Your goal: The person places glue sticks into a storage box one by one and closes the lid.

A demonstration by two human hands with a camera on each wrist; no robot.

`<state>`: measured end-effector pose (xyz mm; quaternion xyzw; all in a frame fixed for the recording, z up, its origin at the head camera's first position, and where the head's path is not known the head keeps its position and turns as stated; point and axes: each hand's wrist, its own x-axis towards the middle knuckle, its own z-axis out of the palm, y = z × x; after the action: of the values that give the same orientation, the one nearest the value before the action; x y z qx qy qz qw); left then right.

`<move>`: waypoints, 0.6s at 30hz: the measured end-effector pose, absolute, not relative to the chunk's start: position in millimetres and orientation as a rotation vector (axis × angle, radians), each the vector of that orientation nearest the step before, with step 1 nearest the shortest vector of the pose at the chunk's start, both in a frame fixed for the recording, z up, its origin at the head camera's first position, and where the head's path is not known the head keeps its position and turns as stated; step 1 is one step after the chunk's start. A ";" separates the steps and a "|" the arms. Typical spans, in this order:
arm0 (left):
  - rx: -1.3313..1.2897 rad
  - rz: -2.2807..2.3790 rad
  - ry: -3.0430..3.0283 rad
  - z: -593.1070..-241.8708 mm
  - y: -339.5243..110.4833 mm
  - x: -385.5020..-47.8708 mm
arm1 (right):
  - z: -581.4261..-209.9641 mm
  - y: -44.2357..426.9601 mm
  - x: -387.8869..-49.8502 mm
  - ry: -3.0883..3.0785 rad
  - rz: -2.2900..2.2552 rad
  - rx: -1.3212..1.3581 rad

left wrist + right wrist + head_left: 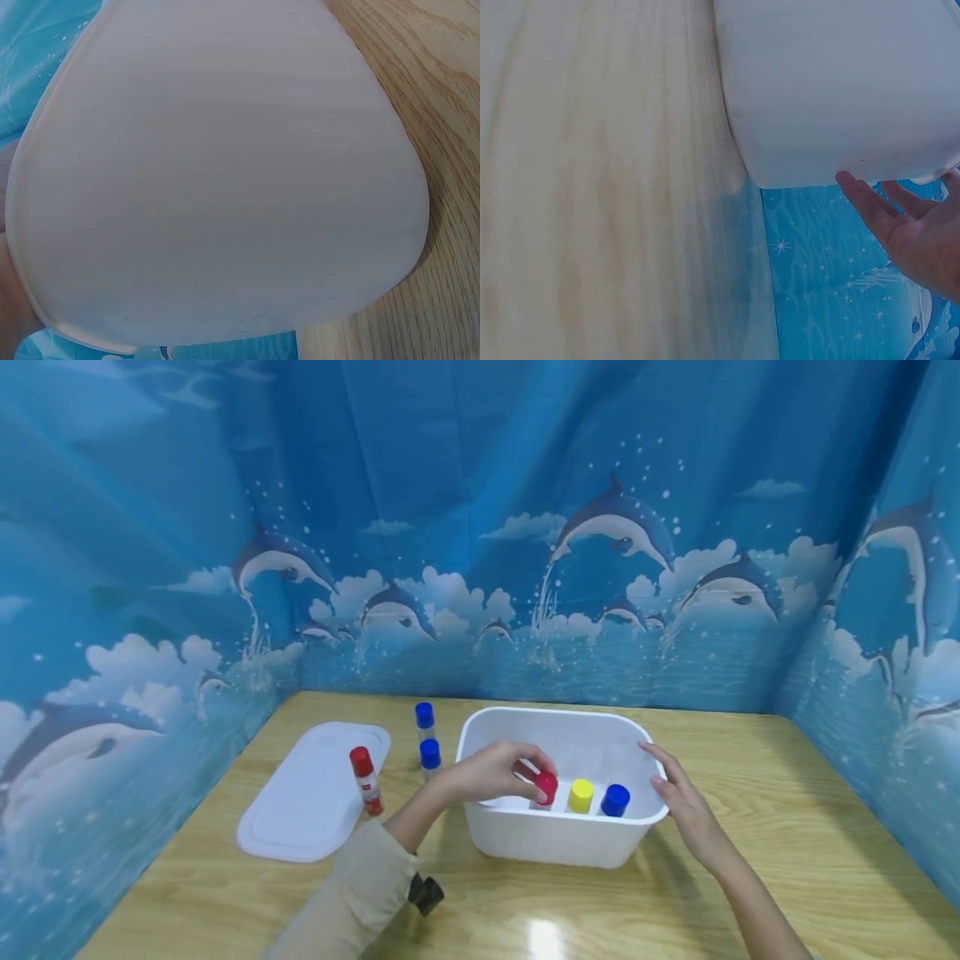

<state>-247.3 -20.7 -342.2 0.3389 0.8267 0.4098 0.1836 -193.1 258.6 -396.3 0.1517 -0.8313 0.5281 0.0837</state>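
Note:
A white plastic bin (pixel 551 843) stands on the table. Inside it my left hand (pixel 501 770) pinches a glue stick by its red cap (pixel 546 787). Beside that, a yellow-capped glue stick (pixel 580 796) and a blue-capped one (pixel 615 800) stand in the bin, their lower parts hidden by the front wall. At the bin's right end, my right hand (pixel 684 802) rests on the rim with its fingers extended. The right wrist view has this hand (pixel 922 232) with fingertips against the bin's outer wall (pixel 840 90). Only the bin's outside (pixel 225 172) fills most of the left wrist view.
To the left lies a flat white lid (pixel 307 802). A red-capped glue stick (pixel 367 781) stands by its right edge. Two blue-capped glue sticks (pixel 424 718) are left of the bin, one partly behind my left arm. A dolphin-print curtain (pixel 465 568) surrounds the wooden table (pixel 765 793).

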 end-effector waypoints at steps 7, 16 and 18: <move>0.961 1.133 2.329 -342.7 -20.3 -248.1 | -398.2 260.2 -195.2 -2.485 1.570 0.456; 0.949 1.100 2.342 -343.9 -19.6 -248.7 | -398.8 260.3 -195.1 -2.493 1.557 0.448; 0.947 1.094 2.344 -343.9 -19.6 -248.6 | -398.6 260.2 -194.8 -2.491 1.549 0.451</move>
<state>-248.6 -19.6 -343.9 0.3375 0.8350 0.3898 0.1922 -194.8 260.2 -398.6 0.1513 -0.8362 0.5200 0.0865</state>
